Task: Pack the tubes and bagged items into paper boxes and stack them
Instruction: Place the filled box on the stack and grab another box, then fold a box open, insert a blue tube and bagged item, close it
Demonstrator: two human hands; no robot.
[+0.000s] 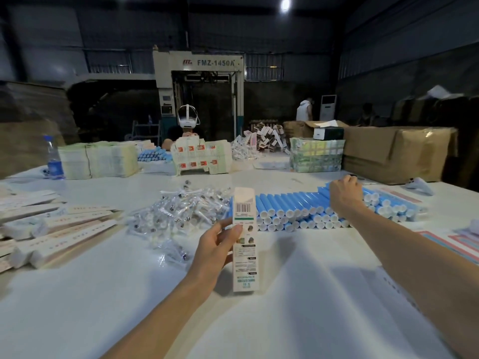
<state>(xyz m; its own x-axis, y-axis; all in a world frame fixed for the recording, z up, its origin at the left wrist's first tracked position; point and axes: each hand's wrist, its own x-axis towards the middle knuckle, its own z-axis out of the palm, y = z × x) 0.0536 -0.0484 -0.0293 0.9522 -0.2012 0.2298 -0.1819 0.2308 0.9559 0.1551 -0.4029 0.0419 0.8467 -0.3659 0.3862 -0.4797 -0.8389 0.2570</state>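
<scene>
My left hand (216, 244) grips a long white paper box (245, 239) with a barcode, held upright above the white table (155, 294). My right hand (346, 195) reaches over a stacked row of blue tubes with white caps (293, 211); its fingers are curled down onto the top of the pile, and whether they hold a tube is hidden. A heap of small clear bagged items (186, 211) lies between the box and the far side. Packed white boxes (57, 229) lie stacked at the left.
A person in a white headset (188, 119) sits across the table behind flat box blanks (202, 156). Stacks of leaflets (98, 159), a water bottle (53, 158), a wrapped bundle (316, 155) and brown cartons (394, 151) line the far edge. Pink-edged sheets (458, 242) lie at the right.
</scene>
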